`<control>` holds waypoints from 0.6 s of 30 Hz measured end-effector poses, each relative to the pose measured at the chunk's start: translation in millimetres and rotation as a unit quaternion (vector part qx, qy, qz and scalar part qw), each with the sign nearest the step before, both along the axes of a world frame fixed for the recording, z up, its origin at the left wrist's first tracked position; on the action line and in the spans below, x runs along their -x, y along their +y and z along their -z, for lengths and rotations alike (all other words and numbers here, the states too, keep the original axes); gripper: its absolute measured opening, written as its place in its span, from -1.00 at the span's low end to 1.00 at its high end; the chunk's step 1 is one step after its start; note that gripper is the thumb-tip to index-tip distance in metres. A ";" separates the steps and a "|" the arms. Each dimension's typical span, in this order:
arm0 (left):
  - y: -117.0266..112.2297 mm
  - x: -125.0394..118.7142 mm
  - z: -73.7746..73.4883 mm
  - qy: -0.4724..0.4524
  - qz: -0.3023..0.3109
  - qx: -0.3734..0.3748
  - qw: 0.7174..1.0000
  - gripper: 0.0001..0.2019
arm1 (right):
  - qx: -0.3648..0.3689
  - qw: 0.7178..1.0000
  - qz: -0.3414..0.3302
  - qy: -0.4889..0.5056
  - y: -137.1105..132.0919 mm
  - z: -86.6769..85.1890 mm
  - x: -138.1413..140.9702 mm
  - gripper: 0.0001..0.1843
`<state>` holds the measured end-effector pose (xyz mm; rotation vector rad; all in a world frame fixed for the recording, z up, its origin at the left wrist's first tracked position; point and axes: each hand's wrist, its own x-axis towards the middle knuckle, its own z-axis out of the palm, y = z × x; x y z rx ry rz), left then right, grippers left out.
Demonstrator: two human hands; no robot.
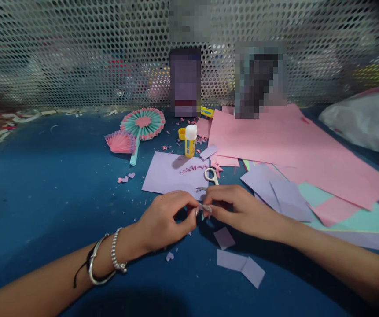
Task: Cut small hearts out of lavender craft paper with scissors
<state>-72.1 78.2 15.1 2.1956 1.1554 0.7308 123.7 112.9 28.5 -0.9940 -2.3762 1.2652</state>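
My left hand (167, 218) and my right hand (238, 203) meet at the fingertips over the blue table. Thumb and forefinger of each are pinched on a small piece of paper (200, 207), pale and mostly hidden by the fingers. Just behind my right hand lie white-handled scissors (211, 176), partly covered by that hand. A lilac sheet (163, 174) with dark scribbled marks is beyond my fingers. An uncapped glue stick (190, 143) stands upright at its far edge. Nearer to me are a tiny lilac heart (170, 256) and lilac paper squares (253, 272).
A pink and mint paper rosette fan (143, 124) lies at back left, with a small pink folded fan (120, 142). Large pink sheets (275, 136) cover the right. Small hearts (126, 178) lie left. A perforated panel (77, 53) stands behind; a white bag (364, 119) is far right.
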 end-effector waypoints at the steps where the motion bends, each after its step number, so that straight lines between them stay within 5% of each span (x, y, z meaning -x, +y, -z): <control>1: 0.5 0.1 -1.0 -0.005 0.003 0.015 1.000 -0.91 | 0.017 1.000 -0.010 -0.009 2.1 -0.9 -1.4 -0.85; 10: 7.3 3.4 -5.2 -0.087 0.009 0.270 0.959 -0.80 | 0.077 0.997 -0.014 -0.027 8.3 -0.8 -3.9 -0.82; 18: 10.0 2.0 -6.8 -0.144 -0.015 0.355 0.924 -0.82 | 0.052 0.998 0.002 -0.027 5.9 0.4 -0.1 -0.84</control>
